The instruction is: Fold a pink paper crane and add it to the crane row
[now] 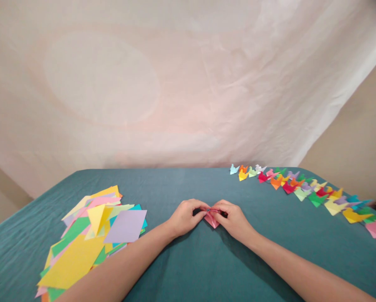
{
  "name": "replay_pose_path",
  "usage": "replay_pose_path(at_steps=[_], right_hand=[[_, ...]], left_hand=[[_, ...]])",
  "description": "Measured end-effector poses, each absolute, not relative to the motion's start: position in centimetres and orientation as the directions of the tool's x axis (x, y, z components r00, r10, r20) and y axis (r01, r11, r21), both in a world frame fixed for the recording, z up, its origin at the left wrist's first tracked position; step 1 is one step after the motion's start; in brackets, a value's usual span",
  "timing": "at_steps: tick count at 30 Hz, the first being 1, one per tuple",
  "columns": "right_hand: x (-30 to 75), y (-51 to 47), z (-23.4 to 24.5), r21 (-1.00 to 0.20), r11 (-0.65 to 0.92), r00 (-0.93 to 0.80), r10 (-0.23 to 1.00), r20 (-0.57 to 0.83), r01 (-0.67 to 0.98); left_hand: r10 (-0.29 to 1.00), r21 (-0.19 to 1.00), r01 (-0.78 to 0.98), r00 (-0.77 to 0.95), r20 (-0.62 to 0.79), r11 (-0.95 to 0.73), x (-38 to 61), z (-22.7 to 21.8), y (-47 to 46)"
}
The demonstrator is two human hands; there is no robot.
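A small piece of folded pink origami paper [213, 221] is held between both hands at the middle of the table, its pointed end toward me. My left hand [188, 216] pinches its left side between thumb and fingers. From the right, my right hand [230, 217] grips the other side, the thumb lying over the paper. The fingers hide most of the upper part of the fold, so its exact shape there cannot be made out.
A loose pile of coloured paper squares [77, 256] lies at the left, partly behind my left forearm. Rows of folded paper birds [317, 199] stand along the right side. A teal cloth [181, 184] covers the table; a pale curtain [188, 84] hangs behind it.
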State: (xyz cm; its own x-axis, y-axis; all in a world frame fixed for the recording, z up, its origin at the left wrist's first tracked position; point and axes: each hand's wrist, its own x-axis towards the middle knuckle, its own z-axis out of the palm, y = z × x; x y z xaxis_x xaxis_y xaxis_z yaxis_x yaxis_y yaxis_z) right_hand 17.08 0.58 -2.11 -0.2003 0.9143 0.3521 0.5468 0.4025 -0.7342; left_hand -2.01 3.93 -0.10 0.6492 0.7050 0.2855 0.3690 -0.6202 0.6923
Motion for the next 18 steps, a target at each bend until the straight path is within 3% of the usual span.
replay_pose_path(at_steps=[18], right_hand=[[17.1,0.42,-2.0,-0.744,0.385,-0.216,0.923,0.319,0.546]], left_hand=[[0.75,0.817,0.305,0.625,0.216,-0.49,-1.34,-0.9,4.58]])
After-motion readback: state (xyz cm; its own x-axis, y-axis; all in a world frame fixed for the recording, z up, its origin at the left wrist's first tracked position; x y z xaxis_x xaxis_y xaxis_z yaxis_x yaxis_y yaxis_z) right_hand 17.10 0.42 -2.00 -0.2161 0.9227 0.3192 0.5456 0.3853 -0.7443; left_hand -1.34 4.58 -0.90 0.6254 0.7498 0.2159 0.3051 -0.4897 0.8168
